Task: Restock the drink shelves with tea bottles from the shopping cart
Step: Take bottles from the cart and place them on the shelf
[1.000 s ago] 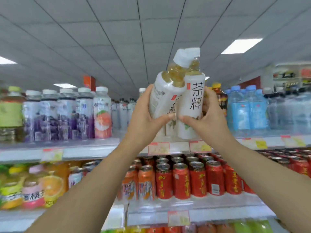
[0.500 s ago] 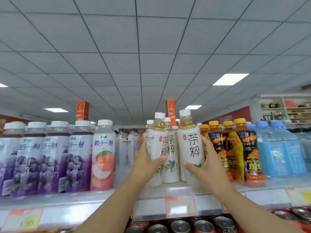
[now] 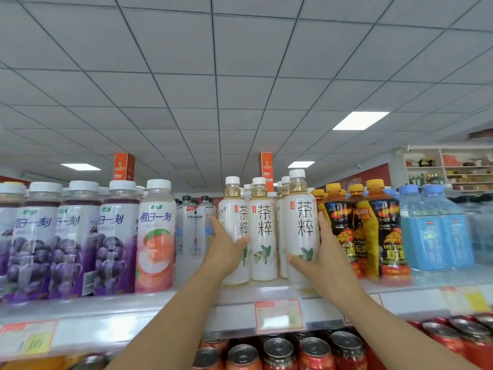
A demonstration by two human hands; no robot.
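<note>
The right tea bottle (image 3: 301, 231) stands close to the front edge of the top shelf (image 3: 160, 311). If the hand lets go while the bottle leans, I think it could tip forward. Then it would drop onto the red cans (image 3: 277, 351) at 6 o'clock.

The fingers of the right grip (image 3: 328, 252) are squeezed between that bottle and the orange-capped bottles (image 3: 344, 228) at 3 o'clock. Pulling the fingers out fast could rock both. A hard push back could also bump the row of tea bottles behind.

On the other side, the clear bottles (image 3: 194, 228) stand at 9 o'clock, just beside the left grip (image 3: 226, 249). A quick move there could knock them over.

The left grip is closed around the left tea bottle (image 3: 233, 231). Its thumb lies across the front and its fingers go round the left side. The bottle rises at 12 o'clock from the palm.

The right grip is closed around the right tea bottle. Its thumb is on the low front and its fingers run up the right side. That bottle sits at 11 o'clock from the palm.

A middle tea bottle (image 3: 262, 231) stands between the two held ones. No hand touches it. All three stand upright on the top shelf. The shopping cart is not in view.
</note>
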